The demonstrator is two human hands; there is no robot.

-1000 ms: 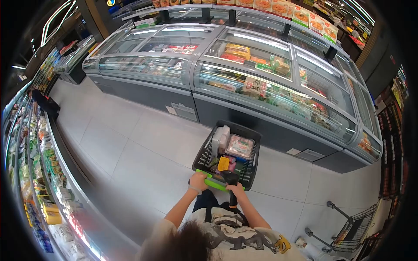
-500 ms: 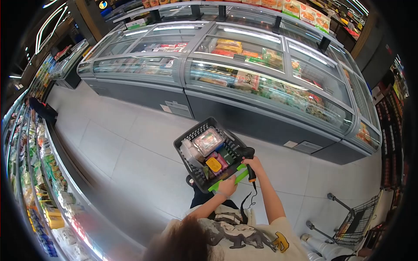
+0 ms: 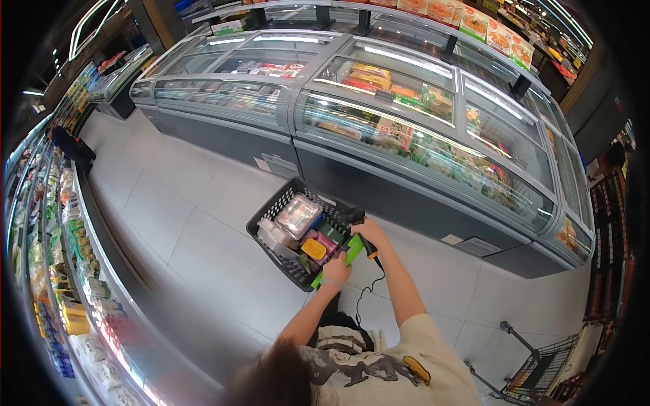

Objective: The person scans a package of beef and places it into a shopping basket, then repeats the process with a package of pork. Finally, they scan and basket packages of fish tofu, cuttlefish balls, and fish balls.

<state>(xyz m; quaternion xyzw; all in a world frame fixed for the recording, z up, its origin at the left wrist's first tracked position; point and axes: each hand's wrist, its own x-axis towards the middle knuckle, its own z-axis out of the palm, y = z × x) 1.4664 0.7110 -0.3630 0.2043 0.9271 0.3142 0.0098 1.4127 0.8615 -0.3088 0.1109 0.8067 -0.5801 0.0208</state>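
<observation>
My left hand (image 3: 336, 269) is closed around the green handle (image 3: 355, 249) on the near side of a black shopping basket (image 3: 260, 234). My right hand (image 3: 369, 232) is closed on a black corded handheld device (image 3: 351, 216) with an orange end, at the handle's right end. Its thin cord (image 3: 366, 291) hangs toward my body. Inside the basket lie a clear-lidded food tray (image 3: 298, 215), a pale container (image 3: 274, 237), a yellow-topped pack (image 3: 313, 249), a pink pack (image 3: 328, 240) and a dark green box (image 3: 332, 231).
Glass-topped freezers (image 3: 420, 162) stretch across ahead, close beyond the basket. A refrigerated shelf (image 3: 101, 291) runs along the left, with a person (image 3: 72, 149) farther up beside it. An empty shopping cart (image 3: 545, 365) stands at the lower right. Pale floor tiles (image 3: 196, 237) lie between.
The basket, the device and both my hands have shifted left and slightly up in view. The freezers sit slightly lower and farther right. Both hands keep their hold.
</observation>
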